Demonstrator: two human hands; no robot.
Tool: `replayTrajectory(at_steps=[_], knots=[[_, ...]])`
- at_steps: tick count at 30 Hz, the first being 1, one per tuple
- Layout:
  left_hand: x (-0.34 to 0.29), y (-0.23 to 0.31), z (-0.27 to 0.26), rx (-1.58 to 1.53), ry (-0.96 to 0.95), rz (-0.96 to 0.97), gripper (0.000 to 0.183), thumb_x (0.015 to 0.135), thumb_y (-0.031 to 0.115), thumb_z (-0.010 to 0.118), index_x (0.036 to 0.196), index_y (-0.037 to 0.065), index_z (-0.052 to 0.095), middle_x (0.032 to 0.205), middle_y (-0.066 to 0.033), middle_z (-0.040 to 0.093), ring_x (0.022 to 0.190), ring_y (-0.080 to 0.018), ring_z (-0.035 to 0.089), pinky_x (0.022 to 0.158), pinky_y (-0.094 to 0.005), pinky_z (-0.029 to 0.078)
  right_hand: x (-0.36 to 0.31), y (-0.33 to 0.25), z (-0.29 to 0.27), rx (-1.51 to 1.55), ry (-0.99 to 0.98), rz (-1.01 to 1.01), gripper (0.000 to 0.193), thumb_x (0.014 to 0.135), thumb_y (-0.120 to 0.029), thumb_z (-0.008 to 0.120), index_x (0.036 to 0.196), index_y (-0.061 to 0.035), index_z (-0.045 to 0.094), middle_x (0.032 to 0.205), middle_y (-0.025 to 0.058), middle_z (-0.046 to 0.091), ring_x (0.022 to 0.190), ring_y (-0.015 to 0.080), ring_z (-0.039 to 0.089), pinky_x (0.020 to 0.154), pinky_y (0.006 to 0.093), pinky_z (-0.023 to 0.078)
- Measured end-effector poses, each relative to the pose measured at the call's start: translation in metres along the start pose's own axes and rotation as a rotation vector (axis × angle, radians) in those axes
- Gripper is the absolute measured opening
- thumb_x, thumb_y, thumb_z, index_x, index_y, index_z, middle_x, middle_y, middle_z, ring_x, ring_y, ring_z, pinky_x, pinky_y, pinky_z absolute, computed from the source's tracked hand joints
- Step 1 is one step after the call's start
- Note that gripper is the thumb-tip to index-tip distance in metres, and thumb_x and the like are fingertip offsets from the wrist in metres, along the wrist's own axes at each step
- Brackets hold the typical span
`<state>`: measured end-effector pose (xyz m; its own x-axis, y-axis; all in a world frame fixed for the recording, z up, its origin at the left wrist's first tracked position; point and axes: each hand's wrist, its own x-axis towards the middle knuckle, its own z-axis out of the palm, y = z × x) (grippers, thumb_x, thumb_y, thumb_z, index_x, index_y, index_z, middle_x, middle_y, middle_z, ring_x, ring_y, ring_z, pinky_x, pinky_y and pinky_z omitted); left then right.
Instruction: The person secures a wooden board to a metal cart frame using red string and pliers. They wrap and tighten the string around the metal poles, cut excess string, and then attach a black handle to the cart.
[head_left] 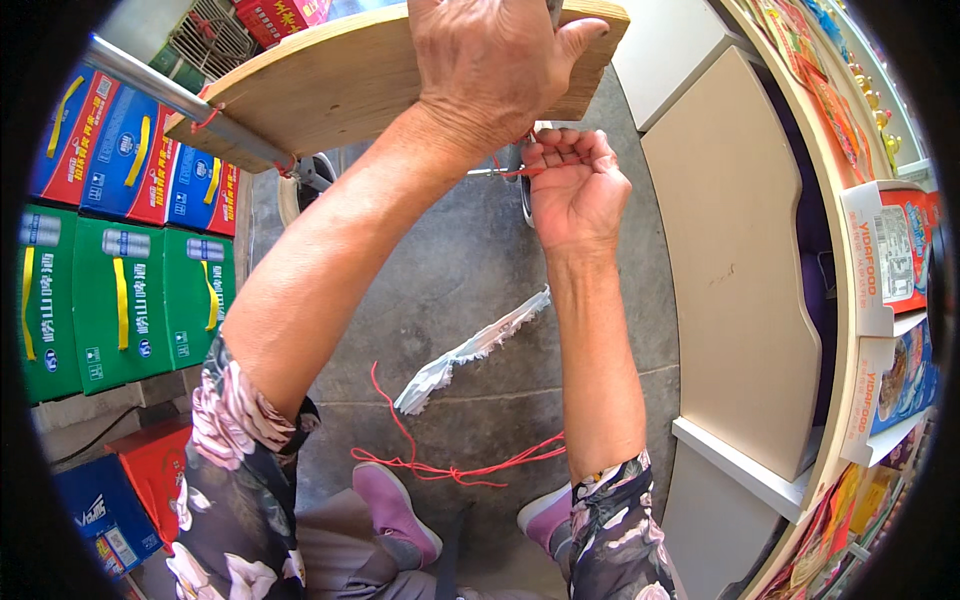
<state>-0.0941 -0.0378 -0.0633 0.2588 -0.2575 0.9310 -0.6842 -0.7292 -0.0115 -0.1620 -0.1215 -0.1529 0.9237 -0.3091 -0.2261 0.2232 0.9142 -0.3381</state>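
Note:
A light wooden board [310, 85] stands before me, tied with red string [208, 120] to a grey metal tube [190, 100] at its left. My left hand [495, 65] lies over the board's right part, thumb stretched out to the right; its other fingers run out of the picture's top edge. Just below the board's lower edge, my right hand [580, 185] is palm up with fingers curled in. A piece of red string [515, 172] runs into these fingers, beside a thin metal bar. What lies behind my left wrist is hidden.
On the floor lie a torn whitish strip [470, 350] and a loose red string bundle [455, 470], close to my pink shoes [395, 510]. Green cartons [125, 300] and blue-red cartons [125, 140] are stacked at left. A cream cabinet [730, 260] and packaged-goods shelves [850, 300] line the right.

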Motion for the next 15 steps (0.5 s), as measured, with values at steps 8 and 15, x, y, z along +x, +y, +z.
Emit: replayTrajectory(at_steps=[8,15], knots=[[-0.008,-0.005,0.024,0.195,0.214,0.090,0.040,0.074,0.040,0.069,0.073,0.005,0.049,0.056,-0.0061,0.045,0.047,-0.0216,0.043,0.055,-0.0376,0.032,0.000,0.004,0.009,0.390,0.147,0.171,0.018,0.091,-0.006,0.035,0.075,-0.0001,0.043,0.073,0.0098,0.047,0.071,0.0227,0.046,0.074,0.0381,0.042],[-0.005,-0.008,0.026,0.161,0.233,0.100,0.041,0.074,0.041,0.069,0.073,0.005,0.049,0.055,-0.0064,0.044,0.048,-0.0225,0.043,0.055,-0.0374,0.032,-0.008,0.002,0.008,0.086,0.023,0.007,0.021,0.087,-0.011,0.044,0.071,0.0018,0.050,0.082,0.0146,0.054,0.077,0.0241,0.052,0.075,0.0375,0.043]])
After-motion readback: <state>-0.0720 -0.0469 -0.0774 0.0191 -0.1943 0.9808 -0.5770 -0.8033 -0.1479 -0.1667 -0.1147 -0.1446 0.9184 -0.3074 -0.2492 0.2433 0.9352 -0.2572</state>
